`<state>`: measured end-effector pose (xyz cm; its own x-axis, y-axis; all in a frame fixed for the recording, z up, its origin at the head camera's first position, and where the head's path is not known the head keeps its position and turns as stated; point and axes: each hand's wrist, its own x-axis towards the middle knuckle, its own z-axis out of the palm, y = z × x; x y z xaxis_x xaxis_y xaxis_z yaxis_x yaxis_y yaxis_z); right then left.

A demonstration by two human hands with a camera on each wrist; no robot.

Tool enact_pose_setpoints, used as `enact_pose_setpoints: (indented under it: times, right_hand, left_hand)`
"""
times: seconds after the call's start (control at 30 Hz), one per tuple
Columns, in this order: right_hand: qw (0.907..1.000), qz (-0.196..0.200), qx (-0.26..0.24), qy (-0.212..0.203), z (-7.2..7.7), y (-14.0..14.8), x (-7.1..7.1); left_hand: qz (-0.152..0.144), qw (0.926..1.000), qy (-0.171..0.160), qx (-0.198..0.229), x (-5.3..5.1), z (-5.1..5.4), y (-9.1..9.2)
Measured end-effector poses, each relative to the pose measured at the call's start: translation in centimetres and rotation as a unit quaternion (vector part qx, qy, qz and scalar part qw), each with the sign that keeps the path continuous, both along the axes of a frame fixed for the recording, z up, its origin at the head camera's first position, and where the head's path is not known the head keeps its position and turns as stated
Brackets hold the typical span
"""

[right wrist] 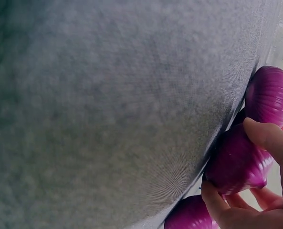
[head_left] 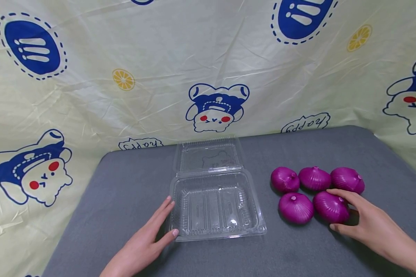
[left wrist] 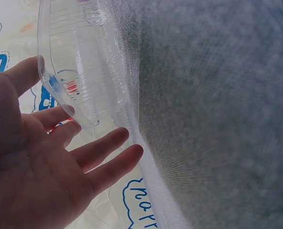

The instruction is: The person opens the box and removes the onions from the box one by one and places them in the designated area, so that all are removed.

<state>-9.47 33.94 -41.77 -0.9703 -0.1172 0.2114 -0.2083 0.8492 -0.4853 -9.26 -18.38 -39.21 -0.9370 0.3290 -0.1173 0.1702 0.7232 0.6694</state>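
A clear plastic clamshell box (head_left: 216, 232) lies with its lid (head_left: 208, 154) folded back on the grey cloth. At its left side is my left hand (head_left: 140, 242), fingers extended and the thumb at the front corner of the rim. In the left wrist view the thumb and some fingertips of my left hand (left wrist: 46, 143) meet the plastic rim (left wrist: 45, 78). My right hand (head_left: 374, 221) grips the front right purple onion (head_left: 329, 207) between thumb and fingers. The right wrist view shows my right hand (right wrist: 270, 191) around this onion (right wrist: 236, 160), which still sits among the others.
Several more purple onions sit close together: one front left (head_left: 296, 208), and a back row with a left (head_left: 284, 180), a middle (head_left: 314, 179) and a right one (head_left: 346, 179). Behind the cloth-covered table (head_left: 135, 173) hangs a pale printed sheet (head_left: 159, 57).
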Motion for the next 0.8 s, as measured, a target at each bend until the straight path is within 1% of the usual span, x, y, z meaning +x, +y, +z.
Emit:
enact_pose_setpoints:
  times: [0.13, 0.3, 0.57, 0.73, 0.8]
  right_hand:
    - [0.9999, 0.003, -0.012, -0.01, 0.0, -0.1, -0.2]
    - [0.9993, 0.012, -0.033, -0.01, -0.2, -0.4, -0.4]
    - [0.9997, -0.005, -0.009, -0.022, 0.0, -0.7, -0.6]
    - [0.9993, -0.004, -0.017, -0.035, -0.1, -1.0, -0.5]
    - [0.9984, -0.003, -0.023, -0.052, 0.0, -1.1, -0.4]
  left_hand:
    - [0.0, 1.0, 0.004, 0.0, 0.1, 0.0, 0.0]
    - [-0.002, 0.9999, 0.013, -0.004, 0.2, -0.1, -0.1]
    - [0.002, 1.0, 0.003, -0.003, 0.0, -0.1, 0.0]
    - [0.001, 1.0, 0.004, -0.002, 0.0, -0.1, 0.0]
    - [0.001, 1.0, 0.005, -0.004, 0.1, 0.0, -0.1]
